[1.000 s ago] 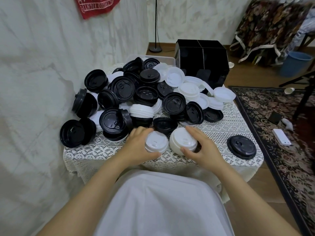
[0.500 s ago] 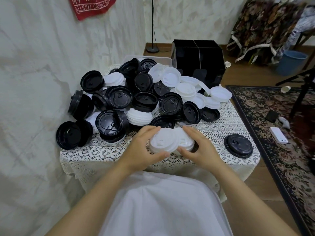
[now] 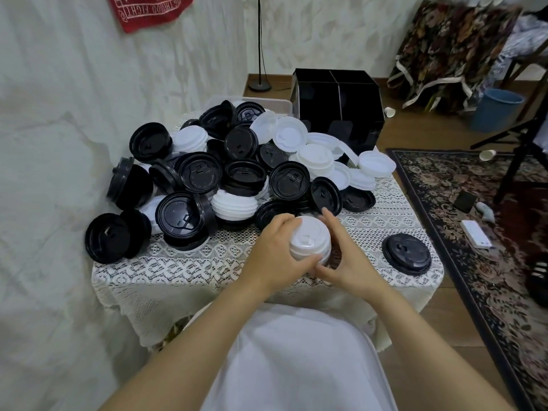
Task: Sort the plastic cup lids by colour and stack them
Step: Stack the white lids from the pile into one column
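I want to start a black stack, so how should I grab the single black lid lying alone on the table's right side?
Probably best to take the lone black lid by its outer rim, from above, pinching opposite edges. It lies flat, top up, with nothing touching it.

A red cloth hangs far left. A blue bin stands far right. A white device lies on the right rug.

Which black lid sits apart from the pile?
The black lid at the near right corner of the table, flat and alone; the rest lie in the pile.
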`<state>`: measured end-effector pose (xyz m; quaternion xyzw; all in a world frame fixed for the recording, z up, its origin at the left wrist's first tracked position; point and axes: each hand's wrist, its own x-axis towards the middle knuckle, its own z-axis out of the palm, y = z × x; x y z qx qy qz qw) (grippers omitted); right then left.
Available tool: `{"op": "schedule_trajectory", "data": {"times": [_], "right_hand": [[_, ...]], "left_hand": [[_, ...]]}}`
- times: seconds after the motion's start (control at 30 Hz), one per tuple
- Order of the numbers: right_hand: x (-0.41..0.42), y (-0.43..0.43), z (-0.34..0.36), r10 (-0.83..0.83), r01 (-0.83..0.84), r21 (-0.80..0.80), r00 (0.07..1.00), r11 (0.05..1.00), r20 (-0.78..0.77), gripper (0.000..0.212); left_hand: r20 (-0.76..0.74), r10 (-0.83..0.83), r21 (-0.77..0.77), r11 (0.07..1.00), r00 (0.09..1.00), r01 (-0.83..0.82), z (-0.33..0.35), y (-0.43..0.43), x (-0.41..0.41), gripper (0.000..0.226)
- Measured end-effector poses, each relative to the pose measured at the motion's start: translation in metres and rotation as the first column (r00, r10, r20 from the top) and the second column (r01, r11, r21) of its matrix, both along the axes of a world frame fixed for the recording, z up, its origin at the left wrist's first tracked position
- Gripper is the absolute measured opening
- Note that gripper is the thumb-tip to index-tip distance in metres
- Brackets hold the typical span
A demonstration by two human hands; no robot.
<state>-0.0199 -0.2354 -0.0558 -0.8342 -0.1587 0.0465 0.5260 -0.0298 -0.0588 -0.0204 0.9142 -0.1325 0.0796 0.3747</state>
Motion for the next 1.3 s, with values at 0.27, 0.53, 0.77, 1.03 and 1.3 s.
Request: {"op": "schedule_trajectory", "data": {"times": [0.27,0.53,0.77,1.03,1.3], "right_hand": [[0.001,-0.002,0.004,0.029,-0.035,0.14,0.998,0.99,0.05,0.056],[0.003,0.0,-0.003,-0.002,0.003,-0.008,0.995,1.0,0.103,0.06],[0.001,0.004,-0.003,-0.026,0.038,-0.087,0.99,0.995,0.138,0.066],[0.002,0.004,-0.011,-0.022,0.049,-0.148,0.983,0.988,0.181,0.067],[-0.001,0.005,-0.014,-0.034,0.077,-0.175,0.971,0.982,0.236,0.072]], "left_hand": [[0.021,-0.044,0.084,0.996,0.999,0.042,-0.004,-0.005,-0.001,0.071],[-0.052,-0.132,0.226,0.964,0.99,0.141,-0.009,0.009,-0.004,0.08],[-0.196,-0.159,0.279,0.937,0.968,0.21,0.003,0.022,-0.006,0.063],[-0.223,-0.168,0.297,0.926,0.96,0.231,0.001,0.026,-0.004,0.063],[-0.048,-0.192,0.19,0.962,0.98,0.198,-0.004,0.035,-0.001,0.059]]}}
